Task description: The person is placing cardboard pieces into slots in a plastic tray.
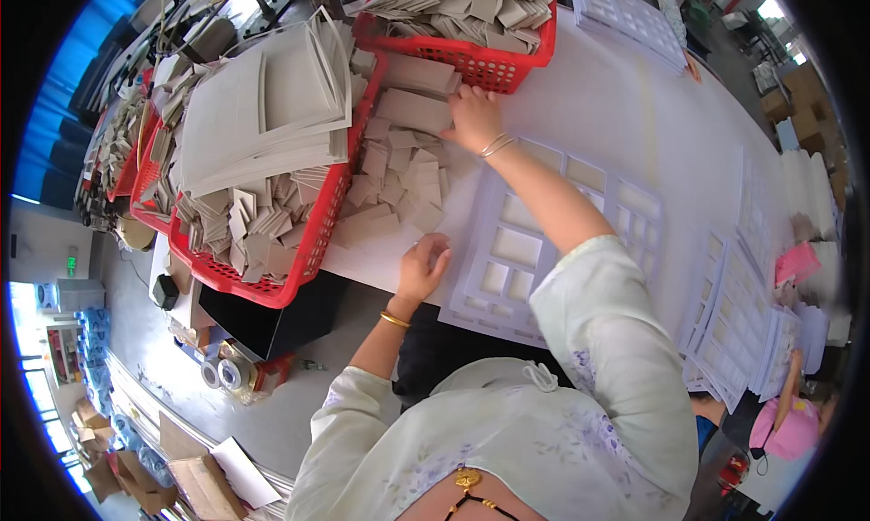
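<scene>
Seen from above, a person in a pale floral top sat or stood at a white desk (580, 91). The right hand (475, 119) stretched forward, fingers bent down at the right end of flat grey rectangular boards (413, 111); whether it gripped one or only touched it, I could not tell. These boards lay on the desk between two red baskets, just above a loose scatter of small grey pieces (396, 172). The left hand (424, 267) was loosely curled near the desk's front edge, below the scatter, thumb apart from fingers and seemingly holding nothing. The left basket (333, 208) brimmed with grey pieces, large grey sheets (222, 113) piled on top; the far basket (489, 66) was heaped too. Under the right forearm, a white panel (478, 267) with rectangular cut-outs lay flat.
</scene>
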The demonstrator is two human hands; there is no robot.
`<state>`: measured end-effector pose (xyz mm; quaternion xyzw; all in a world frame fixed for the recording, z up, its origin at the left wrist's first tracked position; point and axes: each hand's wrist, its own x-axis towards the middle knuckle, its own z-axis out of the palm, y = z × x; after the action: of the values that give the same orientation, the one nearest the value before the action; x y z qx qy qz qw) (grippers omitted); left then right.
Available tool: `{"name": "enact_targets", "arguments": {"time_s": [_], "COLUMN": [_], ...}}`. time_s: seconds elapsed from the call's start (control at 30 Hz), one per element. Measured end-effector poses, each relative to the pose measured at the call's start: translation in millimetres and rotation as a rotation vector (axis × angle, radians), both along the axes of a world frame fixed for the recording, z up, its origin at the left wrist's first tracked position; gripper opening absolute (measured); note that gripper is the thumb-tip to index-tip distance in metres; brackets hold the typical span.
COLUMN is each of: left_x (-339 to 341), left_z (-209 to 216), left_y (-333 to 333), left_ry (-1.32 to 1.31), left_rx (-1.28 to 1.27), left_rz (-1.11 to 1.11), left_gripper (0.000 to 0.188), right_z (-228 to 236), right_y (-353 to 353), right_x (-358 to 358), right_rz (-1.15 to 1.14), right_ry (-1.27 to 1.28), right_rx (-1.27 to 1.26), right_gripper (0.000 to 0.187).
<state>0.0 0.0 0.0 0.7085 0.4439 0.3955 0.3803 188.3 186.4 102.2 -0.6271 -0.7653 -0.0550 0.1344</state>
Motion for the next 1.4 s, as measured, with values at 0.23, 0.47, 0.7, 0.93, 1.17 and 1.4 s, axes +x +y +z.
{"name": "enact_targets", "arguments": {"time_s": [0.23,0.47,0.7,0.93,1.17,1.4], "left_x": [-2.7,-1.3,-2.9,-7.7,-2.1,3.0], "left_z": [3.2,-4.8,-18.0,-18.2,-7.5,-2.5], "left_y": [0.6,5.5,7.7,5.8,4.0,3.1], "left_ry": [-0.015,-0.008,-0.036,-0.036,0.076,0.151], "left_rx": [-0.017,-0.040,-0.115,-0.132,-0.048,-0.040], "left_rz": [0.011,-0.010,0.023,0.025,0.025,0.072], "left_gripper": [0.018,0.015,0.013,0.013,0.011,0.014], "right_z": [-10.7,-21.1,-36.4,-4.9,-12.8,-16.3], "right_y": [9.1,-39.2,-149.6,-251.8,-244.6,-220.4], "right_x": [-4.1,44.1,187.1,362.7,388.7,386.8], "right_rz": [-0.073,-0.115,-0.180,-0.491,-0.404,-0.312], "right_ry": [0.001,0.381,0.485,0.203,-0.030,-0.204], "right_rx": [0.047,0.100,0.128,-0.254,-0.388,-0.394], "right_gripper": [0.047,0.051,0.049,0.052,0.049,0.051]}}
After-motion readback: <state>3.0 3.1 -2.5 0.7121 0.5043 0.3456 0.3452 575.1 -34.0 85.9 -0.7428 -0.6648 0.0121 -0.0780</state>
